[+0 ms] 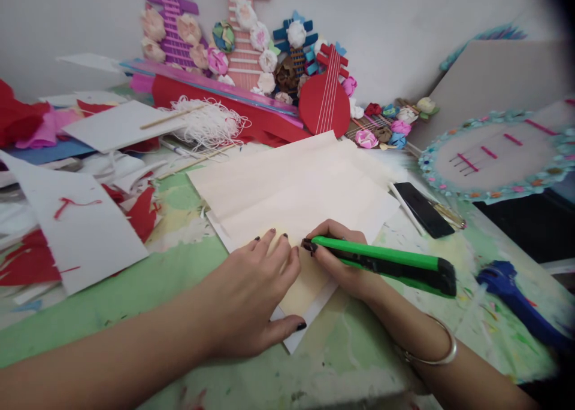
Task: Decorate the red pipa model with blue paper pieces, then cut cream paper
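Observation:
A cream sheet of paper (287, 185) lies over a white board (294, 335) on the green-painted table. My left hand (256, 290) rests on the sheet's near part, fingers spread and thumb out to the side, pressing it down. In my right hand (344, 263) is a green and black utility knife (386, 260), gripped near its front end. Its tip points left onto the paper, close to my left fingertips. Whether the blade is out, I cannot make out.
A blue hot glue gun (516, 296) and a black phone (423, 209) lie to the right. Paper scraps and a white board (76, 218) cover the left side. White string (211, 123) and a red lute-shaped craft (324, 99) stand behind, near other flowered instruments.

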The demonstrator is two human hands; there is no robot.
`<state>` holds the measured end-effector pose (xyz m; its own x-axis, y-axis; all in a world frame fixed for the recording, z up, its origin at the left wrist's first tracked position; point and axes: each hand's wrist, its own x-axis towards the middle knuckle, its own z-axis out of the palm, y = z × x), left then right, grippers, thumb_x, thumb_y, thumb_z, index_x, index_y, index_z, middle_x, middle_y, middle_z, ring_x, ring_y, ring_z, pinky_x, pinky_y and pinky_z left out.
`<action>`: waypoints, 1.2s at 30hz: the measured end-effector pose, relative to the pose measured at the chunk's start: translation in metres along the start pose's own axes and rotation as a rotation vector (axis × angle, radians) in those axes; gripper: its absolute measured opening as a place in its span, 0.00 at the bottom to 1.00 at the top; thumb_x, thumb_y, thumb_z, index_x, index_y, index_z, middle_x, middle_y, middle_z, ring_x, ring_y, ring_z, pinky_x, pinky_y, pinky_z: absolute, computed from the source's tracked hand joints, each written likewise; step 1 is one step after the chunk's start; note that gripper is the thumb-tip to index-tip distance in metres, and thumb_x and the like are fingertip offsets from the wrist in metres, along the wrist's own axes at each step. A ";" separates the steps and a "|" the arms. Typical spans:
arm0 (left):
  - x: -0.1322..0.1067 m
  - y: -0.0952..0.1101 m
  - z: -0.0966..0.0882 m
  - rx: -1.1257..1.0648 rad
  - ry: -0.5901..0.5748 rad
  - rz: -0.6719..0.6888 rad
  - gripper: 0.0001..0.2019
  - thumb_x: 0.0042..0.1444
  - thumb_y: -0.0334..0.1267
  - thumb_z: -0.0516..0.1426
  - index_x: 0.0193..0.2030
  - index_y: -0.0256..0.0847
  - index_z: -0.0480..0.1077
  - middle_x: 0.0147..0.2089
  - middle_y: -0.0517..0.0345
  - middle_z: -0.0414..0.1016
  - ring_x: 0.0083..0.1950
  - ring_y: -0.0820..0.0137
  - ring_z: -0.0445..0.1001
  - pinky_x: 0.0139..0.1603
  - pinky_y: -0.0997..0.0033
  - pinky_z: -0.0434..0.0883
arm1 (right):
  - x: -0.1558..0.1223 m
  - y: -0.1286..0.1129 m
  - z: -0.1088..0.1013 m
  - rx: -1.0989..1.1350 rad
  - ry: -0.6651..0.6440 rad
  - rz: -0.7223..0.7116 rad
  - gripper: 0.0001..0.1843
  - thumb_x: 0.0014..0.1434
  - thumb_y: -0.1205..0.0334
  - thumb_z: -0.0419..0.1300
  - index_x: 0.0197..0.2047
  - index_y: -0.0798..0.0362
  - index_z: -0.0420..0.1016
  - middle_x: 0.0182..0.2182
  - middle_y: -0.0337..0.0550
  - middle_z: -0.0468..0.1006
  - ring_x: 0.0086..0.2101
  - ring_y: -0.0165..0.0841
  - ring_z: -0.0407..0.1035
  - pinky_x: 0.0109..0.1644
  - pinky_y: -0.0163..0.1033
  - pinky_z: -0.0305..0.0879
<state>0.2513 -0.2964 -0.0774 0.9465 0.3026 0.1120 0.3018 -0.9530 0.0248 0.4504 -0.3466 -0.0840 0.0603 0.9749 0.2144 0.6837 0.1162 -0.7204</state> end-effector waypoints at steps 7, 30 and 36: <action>-0.001 0.000 0.002 0.008 0.020 -0.003 0.36 0.58 0.57 0.48 0.62 0.27 0.60 0.58 0.31 0.65 0.62 0.43 0.60 0.55 0.47 0.65 | -0.001 0.002 0.001 0.014 0.004 0.013 0.05 0.55 0.66 0.57 0.36 0.51 0.72 0.30 0.37 0.79 0.29 0.29 0.71 0.33 0.33 0.63; -0.001 0.000 -0.001 0.011 -0.013 -0.003 0.35 0.59 0.57 0.48 0.62 0.28 0.58 0.59 0.31 0.63 0.63 0.43 0.59 0.55 0.47 0.65 | 0.002 0.001 -0.001 -0.042 -0.024 0.004 0.05 0.53 0.66 0.56 0.35 0.51 0.72 0.28 0.37 0.78 0.29 0.31 0.71 0.33 0.34 0.62; -0.001 0.000 -0.002 0.026 -0.029 0.004 0.36 0.59 0.57 0.47 0.63 0.27 0.58 0.59 0.31 0.64 0.62 0.42 0.59 0.54 0.47 0.65 | 0.001 0.000 -0.002 -0.061 -0.021 0.011 0.06 0.53 0.65 0.56 0.35 0.50 0.72 0.28 0.37 0.79 0.29 0.31 0.71 0.32 0.34 0.62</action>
<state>0.2502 -0.2971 -0.0758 0.9505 0.2995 0.0830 0.3007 -0.9537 -0.0010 0.4518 -0.3459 -0.0827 0.0537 0.9798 0.1925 0.7259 0.0940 -0.6813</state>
